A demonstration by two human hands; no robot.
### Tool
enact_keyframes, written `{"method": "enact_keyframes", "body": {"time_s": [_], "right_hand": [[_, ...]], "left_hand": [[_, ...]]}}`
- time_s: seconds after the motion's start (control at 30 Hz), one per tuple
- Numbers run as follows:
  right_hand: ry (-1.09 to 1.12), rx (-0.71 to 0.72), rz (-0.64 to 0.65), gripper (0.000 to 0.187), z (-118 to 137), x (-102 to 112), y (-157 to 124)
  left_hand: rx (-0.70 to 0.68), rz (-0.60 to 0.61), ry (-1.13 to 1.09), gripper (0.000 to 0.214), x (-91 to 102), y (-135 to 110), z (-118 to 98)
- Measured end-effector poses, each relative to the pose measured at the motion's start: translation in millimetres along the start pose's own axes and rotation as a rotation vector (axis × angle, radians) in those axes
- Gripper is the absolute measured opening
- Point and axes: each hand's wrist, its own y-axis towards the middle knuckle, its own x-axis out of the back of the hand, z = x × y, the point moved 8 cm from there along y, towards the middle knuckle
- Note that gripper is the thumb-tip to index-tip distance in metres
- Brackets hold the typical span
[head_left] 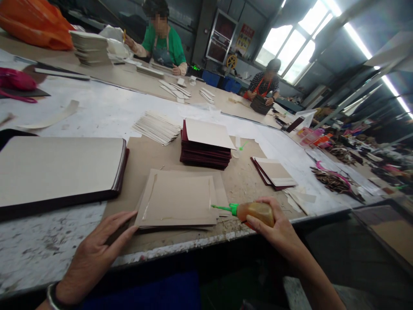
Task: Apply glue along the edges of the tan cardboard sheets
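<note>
My right hand [280, 228] is closed round a small amber glue bottle [254, 212] with a green nozzle. The nozzle tip touches the right edge of a low stack of tan card sheets [179, 199] lying in front of me. My left hand [97, 254] rests flat on the table with fingers stretched out. Its fingertips touch the stack's lower left corner. Thin lines of glue run along the top sheet's left and right edges.
A dark red stack topped with a tan sheet [206, 144] stands behind, a smaller pile [274, 172] to the right, and a large flat stack [58, 170] to the left. Fanned strips [158, 127] lie further back. Two other people [161, 41] work at the table's far side.
</note>
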Motion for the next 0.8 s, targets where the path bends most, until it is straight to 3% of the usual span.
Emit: {"method": "enact_keyframes", "body": {"time_s": [0.17, 0.27, 0.47, 0.57, 0.8], "right_hand": [[0.004, 0.129, -0.098, 0.051, 12, -4, 34], [-0.045, 0.155, -0.094, 0.049, 17, -8, 40], [-0.121, 0.102, -0.008, 0.045, 13, -5, 11], [-0.14, 0.058, 0.028, 0.044, 10, -4, -4], [-0.123, 0.019, 0.03, 0.046, 3, -6, -16]], "left_hand": [[0.164, 0.056, 0.03, 0.035, -1.1, 8, 4], [0.26, 0.117, 0.095, 0.035, -2.9, 10, 2], [0.349, 0.169, 0.071, 0.04, -5.6, 18, -8], [0.426, 0.249, -0.008, 0.041, -12.6, 17, -5], [0.526, 0.286, -0.133, 0.046, -9.6, 5, 1]]}}
